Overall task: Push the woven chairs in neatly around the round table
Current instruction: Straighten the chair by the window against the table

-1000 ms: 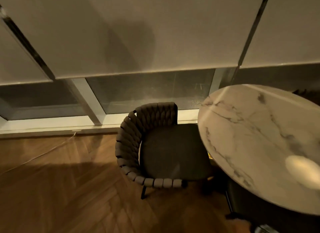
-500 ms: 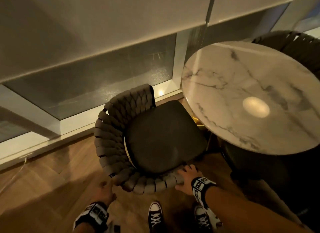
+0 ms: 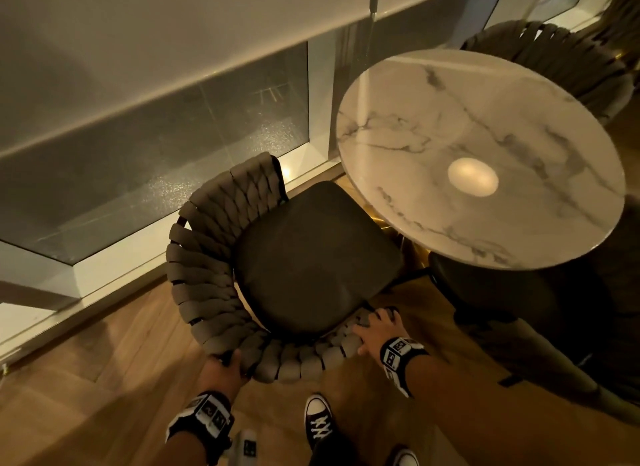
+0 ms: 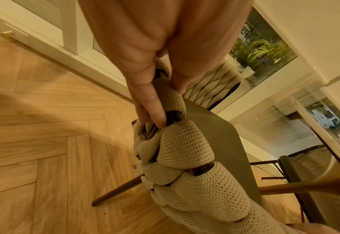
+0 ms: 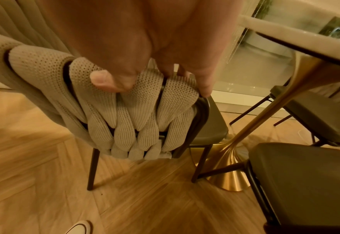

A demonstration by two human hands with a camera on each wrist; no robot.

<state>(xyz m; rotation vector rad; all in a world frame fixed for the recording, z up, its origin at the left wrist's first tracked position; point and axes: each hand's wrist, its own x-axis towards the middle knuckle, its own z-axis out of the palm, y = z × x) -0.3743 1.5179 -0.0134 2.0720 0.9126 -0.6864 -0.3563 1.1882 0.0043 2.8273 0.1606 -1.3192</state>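
A woven chair (image 3: 214, 257) with a dark seat cushion stands left of the round marble table (image 3: 485, 153), its seat front just under the table's edge. My left hand (image 3: 225, 365) grips the near left curve of the woven backrest (image 4: 177, 142), fingers wrapped round the rim. My right hand (image 3: 375, 330) grips the backrest's right end (image 5: 137, 110), thumb on the outside and fingers hooked over the top. A second woven chair (image 3: 554, 49) sits beyond the table. A third dark seat (image 5: 305, 182) stands at the table's near side.
A low window ledge and glass (image 3: 173, 153) run close behind the chair on the left. The table's gold pedestal base (image 5: 229, 171) stands among the chair legs. My shoes (image 3: 318, 420) are on the herringbone wood floor right behind the chair.
My view dropped from the chair alone to both hands at its backrest. Both hands have since closed round the woven rim, and the chair looks larger and nearer.
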